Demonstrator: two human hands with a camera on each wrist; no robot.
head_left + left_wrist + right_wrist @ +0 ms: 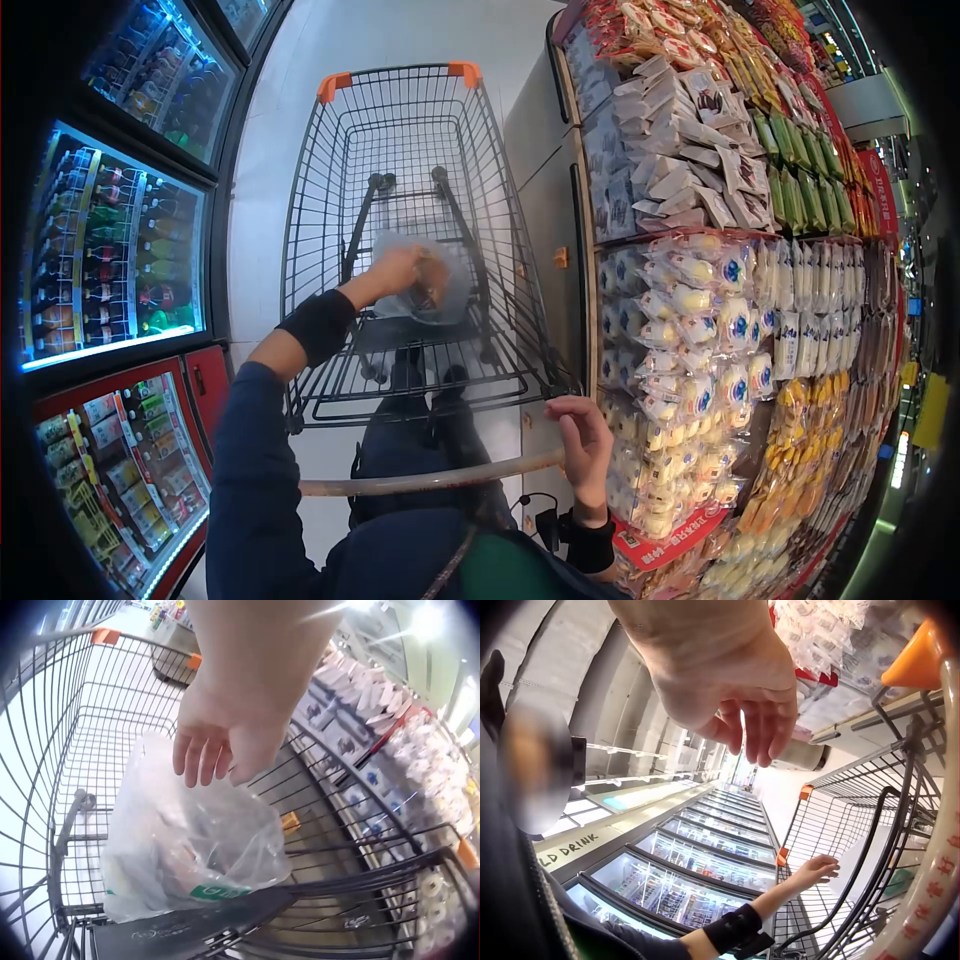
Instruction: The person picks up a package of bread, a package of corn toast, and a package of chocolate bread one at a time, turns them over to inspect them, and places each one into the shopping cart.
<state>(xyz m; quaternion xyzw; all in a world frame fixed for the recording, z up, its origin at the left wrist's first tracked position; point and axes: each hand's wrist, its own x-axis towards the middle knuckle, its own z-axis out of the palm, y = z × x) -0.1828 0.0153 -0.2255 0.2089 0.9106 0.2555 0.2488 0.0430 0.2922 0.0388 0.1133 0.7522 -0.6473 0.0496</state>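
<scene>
A translucent white plastic bag (447,303) with things inside lies in the wire shopping cart (296,215), near its handle end. My left hand (395,270) reaches over the bag. From the left wrist view, the fingers of this left hand (225,739) hang relaxed at the upper part of the bag (187,832), not curled round it. Green print shows low on the bag. Close to the right end of the cart's handle (430,481) is my right hand (585,445). In the right wrist view the right hand (727,682) has loosely bent fingers and holds nothing.
Shelves of packaged snacks (690,330) stand close along the cart's right side. Lit drink coolers (110,240) line the left. Pale floor (400,30) lies beyond the cart. A small dark device on a cord (546,522) hangs near my right wrist.
</scene>
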